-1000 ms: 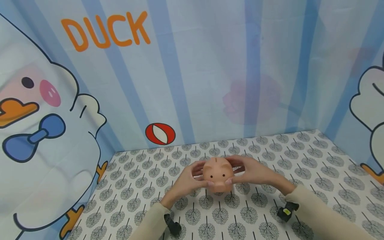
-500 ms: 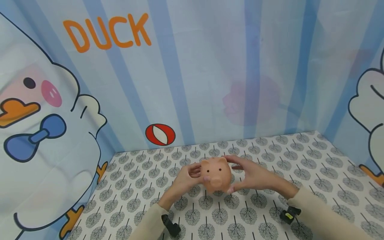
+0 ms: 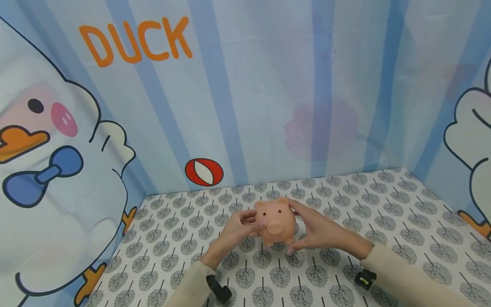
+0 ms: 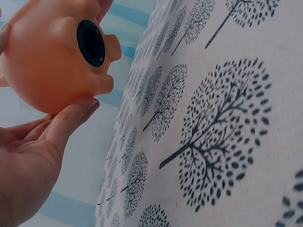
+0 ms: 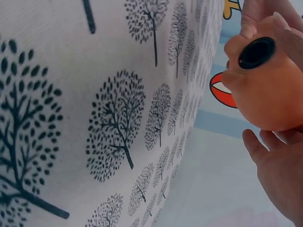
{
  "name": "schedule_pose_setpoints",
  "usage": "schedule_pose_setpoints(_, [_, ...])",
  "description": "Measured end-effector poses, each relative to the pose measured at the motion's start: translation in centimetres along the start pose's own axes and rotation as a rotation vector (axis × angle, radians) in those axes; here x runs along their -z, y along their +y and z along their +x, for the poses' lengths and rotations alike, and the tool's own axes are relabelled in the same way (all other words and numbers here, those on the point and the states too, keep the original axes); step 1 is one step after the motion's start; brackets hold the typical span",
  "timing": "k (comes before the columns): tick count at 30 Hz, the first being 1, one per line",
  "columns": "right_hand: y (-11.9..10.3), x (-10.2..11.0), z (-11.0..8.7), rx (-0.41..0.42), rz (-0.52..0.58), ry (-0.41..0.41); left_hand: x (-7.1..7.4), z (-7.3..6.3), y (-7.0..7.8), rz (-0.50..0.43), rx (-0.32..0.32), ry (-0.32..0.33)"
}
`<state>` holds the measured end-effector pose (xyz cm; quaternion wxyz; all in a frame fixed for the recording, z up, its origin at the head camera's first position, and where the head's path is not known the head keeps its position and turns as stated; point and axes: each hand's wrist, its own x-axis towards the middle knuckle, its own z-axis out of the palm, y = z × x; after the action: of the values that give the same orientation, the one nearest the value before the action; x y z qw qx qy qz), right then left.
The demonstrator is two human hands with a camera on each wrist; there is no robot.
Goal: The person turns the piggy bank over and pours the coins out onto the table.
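A peach-coloured piggy bank (image 3: 274, 222) is held up off the cloth, its face and snout toward the head camera. In the wrist views its underside shows short feet and a round black plug (image 4: 91, 43). My left hand (image 3: 235, 230) grips it from the left, thumb on the cheek and fingers reaching behind. From the right, my right hand (image 3: 320, 226) holds its side with the fingers, while the thumb lies low by a foot. Both wrist views show the two hands around the bank; the fingertips behind it are partly hidden in the head view.
A white cloth (image 3: 161, 247) printed with grey trees covers the table. Behind it hangs a pale blue striped curtain (image 3: 264, 94) with duck drawings, orange lettering and a red ball print (image 3: 204, 172). Small black cameras (image 3: 218, 289) sit at both wrists.
The piggy bank has tilted back, so its snout faces up more and the top slot is out of sight. My right thumb has slid from beside the snout down to a foot.
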<state>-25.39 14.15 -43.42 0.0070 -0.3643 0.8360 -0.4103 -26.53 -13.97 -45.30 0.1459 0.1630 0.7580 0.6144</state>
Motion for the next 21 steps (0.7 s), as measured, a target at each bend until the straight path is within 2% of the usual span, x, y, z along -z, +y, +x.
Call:
schedule_pose_setpoints(8, [0.0, -0.1, 0.1, 0.053, -0.004, 0.077, -0.3, 0.1, 0.2, -0.024, -0.03, -0.044])
schedule_pose_setpoints(15, [0.2, 0.9, -0.1, -0.007, 0.123, 0.098, 0.0, -0.5, 0.2, 0.044, -0.115, -0.129])
schedule_pose_setpoints(18, [0.2, 1.3, -0.3, -0.029, 0.176, 0.076, 0.0, -0.8, 0.1, 0.084, -0.129, -0.123])
schedule_pose_setpoints(21, [0.3, 1.5, -0.3, -0.067, 0.198, 0.05, -0.2, -1.0, 0.2, 0.142, -0.154, -0.086])
